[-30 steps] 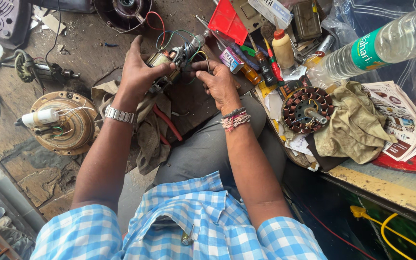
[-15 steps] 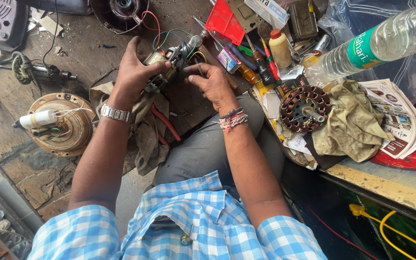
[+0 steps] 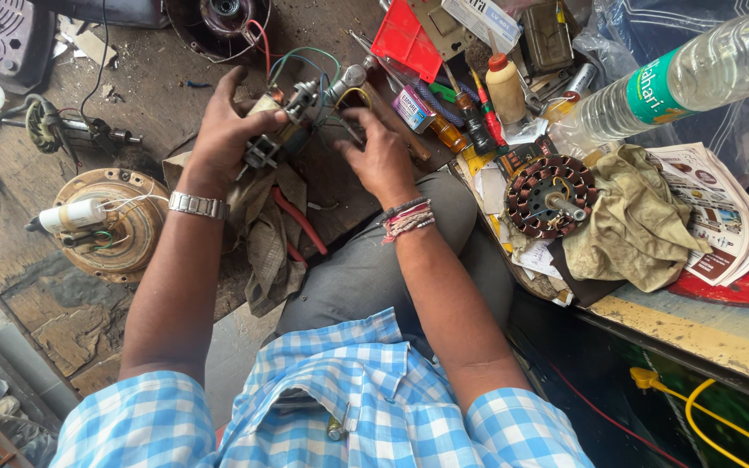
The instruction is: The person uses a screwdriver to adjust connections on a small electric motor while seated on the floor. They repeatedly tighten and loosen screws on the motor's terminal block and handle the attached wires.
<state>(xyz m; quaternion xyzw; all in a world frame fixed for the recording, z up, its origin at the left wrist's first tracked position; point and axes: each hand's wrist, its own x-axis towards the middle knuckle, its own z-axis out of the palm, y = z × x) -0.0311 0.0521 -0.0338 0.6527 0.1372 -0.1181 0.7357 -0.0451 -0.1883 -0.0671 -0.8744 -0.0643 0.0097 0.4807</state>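
My left hand, with a metal watch on the wrist, grips a small electric motor that has coloured wires running from it. My right hand, with thread bands on the wrist, rests its fingers on the wires and metal parts at the motor's right side. What the right fingers pinch is hidden. A dirty rag lies under the motor on my knee.
A copper-wound stator and a stained cloth lie on the bench at right, beside a clear plastic bottle, a folded newspaper, screwdrivers and a red piece. A round fan motor housing sits on the floor at left.
Both hands with the motor have drifted slightly lower in view. The right hand's fingers have shifted on the wires; the left keeps its grip.
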